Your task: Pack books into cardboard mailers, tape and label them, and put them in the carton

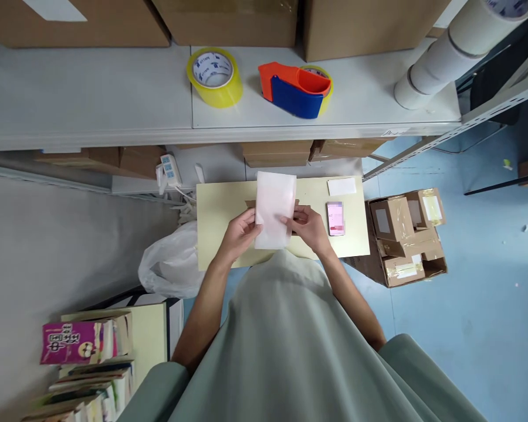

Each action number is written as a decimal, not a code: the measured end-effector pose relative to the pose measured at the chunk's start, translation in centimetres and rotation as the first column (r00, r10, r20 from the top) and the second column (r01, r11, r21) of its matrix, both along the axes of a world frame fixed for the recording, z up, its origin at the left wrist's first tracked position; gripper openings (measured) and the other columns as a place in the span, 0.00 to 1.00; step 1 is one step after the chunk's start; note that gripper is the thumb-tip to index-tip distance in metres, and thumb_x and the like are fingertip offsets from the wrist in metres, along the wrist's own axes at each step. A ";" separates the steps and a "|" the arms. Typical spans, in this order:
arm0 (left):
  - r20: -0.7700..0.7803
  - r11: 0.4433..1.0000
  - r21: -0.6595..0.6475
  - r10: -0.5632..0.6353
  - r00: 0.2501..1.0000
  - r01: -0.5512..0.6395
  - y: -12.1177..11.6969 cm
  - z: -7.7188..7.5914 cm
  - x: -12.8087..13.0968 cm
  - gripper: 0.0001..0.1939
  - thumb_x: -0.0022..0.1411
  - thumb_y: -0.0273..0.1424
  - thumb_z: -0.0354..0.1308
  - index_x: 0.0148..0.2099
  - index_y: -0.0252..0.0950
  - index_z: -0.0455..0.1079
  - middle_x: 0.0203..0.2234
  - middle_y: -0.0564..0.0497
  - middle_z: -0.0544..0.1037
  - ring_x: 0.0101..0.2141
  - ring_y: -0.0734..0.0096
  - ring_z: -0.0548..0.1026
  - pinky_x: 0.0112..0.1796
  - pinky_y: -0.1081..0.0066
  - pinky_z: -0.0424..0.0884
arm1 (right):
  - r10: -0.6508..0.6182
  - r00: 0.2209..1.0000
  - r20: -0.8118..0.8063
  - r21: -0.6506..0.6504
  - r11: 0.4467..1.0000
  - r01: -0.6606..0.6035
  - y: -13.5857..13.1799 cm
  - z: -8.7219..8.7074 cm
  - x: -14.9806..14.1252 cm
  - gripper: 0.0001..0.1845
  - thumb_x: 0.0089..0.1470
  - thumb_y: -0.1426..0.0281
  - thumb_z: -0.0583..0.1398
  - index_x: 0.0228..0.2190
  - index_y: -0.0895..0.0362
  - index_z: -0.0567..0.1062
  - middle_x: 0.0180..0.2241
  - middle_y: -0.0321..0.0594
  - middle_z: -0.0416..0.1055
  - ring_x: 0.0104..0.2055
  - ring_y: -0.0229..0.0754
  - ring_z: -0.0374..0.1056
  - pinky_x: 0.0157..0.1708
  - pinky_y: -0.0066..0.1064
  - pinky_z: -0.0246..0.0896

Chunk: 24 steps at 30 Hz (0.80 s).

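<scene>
A flat, whitish-pink packet (pixel 276 205), perhaps a foam sleeve, is held upright in front of me over the cream table (pixel 224 202). At its left edge my left hand (pixel 240 232) is closed, the thumb lying over the front. My right hand (pixel 308 227) pinches the opposite edge, thumb on the front face. Behind the packet, brown cardboard shows only in small parts; the rest is hidden. To the right of my right hand lie a phone (pixel 335 218) with a pink screen and a white slip (pixel 342 187).
On the shelf (pixel 114 94) above stand a yellow tape roll (pixel 229 88), a red-and-blue tape dispenser (pixel 294 97) and stacked white rolls (pixel 444 64). An open carton (pixel 381 264) of small boxes is at right. A plastic bag (pixel 171 264) and books (pixel 73 343) are at left.
</scene>
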<state>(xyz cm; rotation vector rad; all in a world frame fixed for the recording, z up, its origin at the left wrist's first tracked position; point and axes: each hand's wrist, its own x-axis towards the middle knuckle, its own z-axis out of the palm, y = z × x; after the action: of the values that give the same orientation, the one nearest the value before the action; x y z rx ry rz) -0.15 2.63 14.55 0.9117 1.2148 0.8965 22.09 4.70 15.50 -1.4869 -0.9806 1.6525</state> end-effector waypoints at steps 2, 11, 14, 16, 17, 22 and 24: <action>0.003 1.000 0.015 0.004 1.000 -0.004 0.0 -0.3 0.0 0.35 0.62 0.46 0.72 0.65 0.33 0.75 0.59 0.36 0.82 0.57 0.49 0.81 0.56 0.58 0.79 | -0.017 0.998 0.055 0.041 0.999 0.015 0.0 0.2 0.0 0.30 0.48 0.48 0.75 0.43 0.54 0.78 0.40 0.42 0.85 0.42 0.49 0.82 0.36 0.38 0.83; 0.022 0.973 0.119 0.199 0.980 -0.200 0.1 -3.8 -2.9 0.37 0.57 0.43 0.76 0.65 0.38 0.73 0.66 0.35 0.76 0.59 0.47 0.81 0.62 0.47 0.76 | 0.126 0.794 0.595 0.265 0.902 -0.342 2.5 2.1 0.6 0.12 0.64 0.58 0.65 0.45 0.50 0.76 0.44 0.38 0.85 0.42 0.48 0.83 0.42 0.36 0.76; -0.074 0.960 0.130 0.259 0.963 -0.248 -0.4 -5.9 -4.6 0.36 0.57 0.43 0.76 0.64 0.38 0.73 0.65 0.36 0.77 0.56 0.49 0.83 0.62 0.47 0.77 | 0.218 0.546 0.809 0.154 0.818 -0.554 3.6 2.1 0.3 0.11 0.67 0.63 0.63 0.50 0.49 0.76 0.47 0.37 0.85 0.45 0.50 0.83 0.45 0.37 0.74; -0.175 0.952 0.114 0.299 0.938 -0.282 -0.9 -7.6 -5.4 0.35 0.58 0.43 0.75 0.64 0.37 0.73 0.64 0.36 0.78 0.57 0.48 0.82 0.60 0.47 0.78 | 0.279 0.362 0.890 0.043 0.738 -0.673 4.0 1.8 -0.3 0.12 0.70 0.64 0.61 0.53 0.48 0.76 0.48 0.39 0.85 0.48 0.52 0.83 0.47 0.38 0.72; -0.233 0.951 0.098 0.309 0.922 -0.294 -1.2 -8.6 -5.6 0.34 0.58 0.43 0.74 0.64 0.37 0.73 0.64 0.36 0.78 0.58 0.47 0.81 0.60 0.47 0.78 | 0.306 0.275 0.911 -0.017 0.695 -0.718 4.2 1.5 -0.7 0.13 0.71 0.64 0.60 0.55 0.49 0.76 0.49 0.40 0.85 0.50 0.53 0.82 0.47 0.38 0.72; -0.479 0.966 -0.085 0.176 0.860 -0.245 -2.3 -12.8 -5.3 0.38 0.54 0.36 0.78 0.65 0.37 0.72 0.65 0.34 0.76 0.64 0.42 0.76 0.62 0.48 0.74 | 0.412 -0.059 0.909 -0.291 0.528 -0.798 4.4 -0.3 -2.5 0.18 0.75 0.65 0.55 0.61 0.51 0.74 0.54 0.51 0.83 0.54 0.56 0.80 0.52 0.40 0.70; -0.484 0.958 -0.158 0.136 0.865 -0.239 -2.5 -13.9 -4.9 0.36 0.56 0.35 0.78 0.64 0.36 0.72 0.63 0.33 0.77 0.61 0.43 0.79 0.61 0.50 0.74 | 0.435 -0.127 0.891 -0.352 0.487 -0.799 4.4 -1.3 -3.1 0.19 0.76 0.65 0.55 0.62 0.52 0.73 0.54 0.54 0.83 0.54 0.57 0.80 0.53 0.42 0.70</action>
<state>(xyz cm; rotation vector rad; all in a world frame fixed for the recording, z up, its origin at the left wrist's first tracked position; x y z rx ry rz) -5.06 0.11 0.62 0.8707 1.8113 0.6944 19.03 9.13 14.17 -1.8179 -2.9914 0.6798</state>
